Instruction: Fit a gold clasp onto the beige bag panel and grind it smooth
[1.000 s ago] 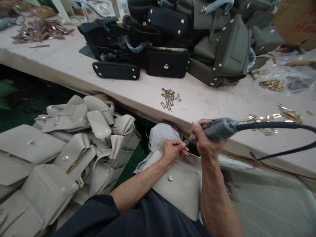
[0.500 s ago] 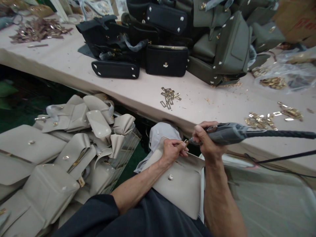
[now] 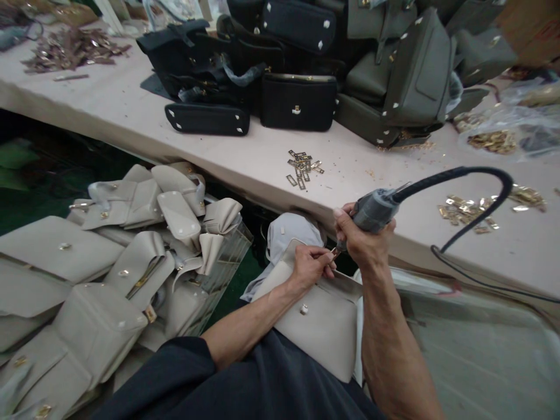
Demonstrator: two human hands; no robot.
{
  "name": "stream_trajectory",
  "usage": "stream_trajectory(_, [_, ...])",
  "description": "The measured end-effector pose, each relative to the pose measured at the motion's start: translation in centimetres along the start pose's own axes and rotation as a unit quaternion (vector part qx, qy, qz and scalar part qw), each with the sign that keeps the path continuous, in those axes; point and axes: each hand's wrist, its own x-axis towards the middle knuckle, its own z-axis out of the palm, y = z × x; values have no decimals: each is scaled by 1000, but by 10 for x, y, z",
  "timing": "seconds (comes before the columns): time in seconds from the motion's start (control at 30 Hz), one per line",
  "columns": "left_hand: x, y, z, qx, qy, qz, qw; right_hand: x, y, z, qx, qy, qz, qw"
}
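A light beige handbag (image 3: 326, 335) rests across my lap, its small metal turn-lock (image 3: 304, 309) facing up. My left hand (image 3: 308, 265) is closed at the bag's raised flap edge, pinching a small gold metal plate (image 3: 336, 252) there. My right hand (image 3: 365, 242) is wrapped around a grey corded electric screwdriver (image 3: 375, 211), which is tilted with its tip down at the plate. My fingers partly hide the tip and the plate, so I cannot tell exactly how they meet.
More beige handbags (image 3: 100, 332) fill a clear-sided bin at the left. Black handbags (image 3: 298, 105) and olive handbags (image 3: 415, 76) stand piled on the table (image 3: 210, 154). Small metal plates (image 3: 301, 166) lie near its edge, gold ones (image 3: 466, 211) farther right. A pale plastic tub (image 3: 481, 350) sits at the right.
The screwdriver has swung from nearly level to a steeper tilt, tip lower, and its cord now arches upward. My left hand keeps its pinch at the flap. The view has shifted slightly.
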Motion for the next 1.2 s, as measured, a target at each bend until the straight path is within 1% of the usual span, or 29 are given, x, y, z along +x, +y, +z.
stream_trajectory(0.17, [1,-3,0,-8,0,12,1000,4,5,2,-64,-32,1,997])
stream_trajectory(0.37, [3,-4,-1,8,0,13,1000,8,5,9,-102,-75,6,992])
stream_trajectory(0.5, [3,-4,-1,7,6,7,1000,9,7,9,-125,-99,6,987])
stream_trajectory(0.7, [2,-6,-2,-8,-3,2,1000,7,4,7,-166,-112,14,980])
stream_trajectory(0.8, [2,-7,-3,-1,-3,-4,1000,7,5,8,-166,-86,4,982])
stream_trajectory(0.93, [2,-10,-3,-3,6,-10,1000,3,9,8,-144,-18,-1,989])
stream_trajectory(1.07, [2,-10,-3,-14,13,-16,1000,-4,10,5,-124,38,-16,991])
stream_trajectory(1.13, [1,-9,-3,-15,7,-18,1000,-7,10,4,-134,47,-17,990])
stream_trajectory(1.2, [1,-9,-2,-12,3,-16,1000,-7,9,4,-155,38,-13,987])
